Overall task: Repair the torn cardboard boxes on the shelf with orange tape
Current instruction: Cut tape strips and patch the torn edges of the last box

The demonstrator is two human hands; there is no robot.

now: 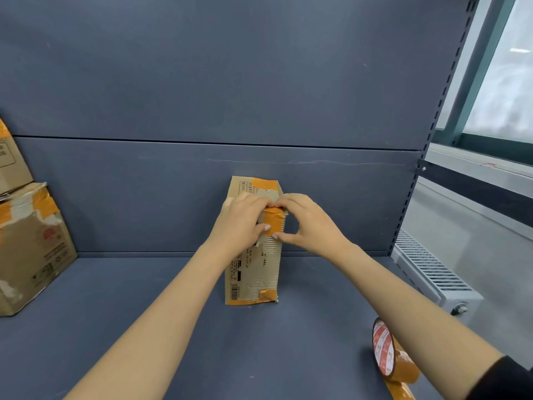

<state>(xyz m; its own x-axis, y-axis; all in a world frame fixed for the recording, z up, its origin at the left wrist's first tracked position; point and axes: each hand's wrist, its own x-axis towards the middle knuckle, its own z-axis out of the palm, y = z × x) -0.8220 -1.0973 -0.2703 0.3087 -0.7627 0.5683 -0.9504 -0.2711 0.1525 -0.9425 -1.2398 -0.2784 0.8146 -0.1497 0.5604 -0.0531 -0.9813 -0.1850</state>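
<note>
A flattened torn cardboard box [253, 272] leans upright against the shelf's back panel at the centre, with orange tape patches at its top and bottom. A fresh strip of orange tape [274, 222] lies across its torn middle. My left hand [242, 220] and my right hand [308, 220] meet over that strip, fingertips and thumbs pressing its edges onto the cardboard. The orange tape roll [393, 357] stands on edge on the shelf at the lower right, beside my right forearm, with a loose tail trailing off the frame's bottom.
Two worn cardboard boxes [28, 243], patched with orange tape, are stacked at the left edge. The dark blue shelf board [144, 313] stretches between them and the centre box. A slotted upright [432, 125] and a grey radiator [432, 272] bound the right side.
</note>
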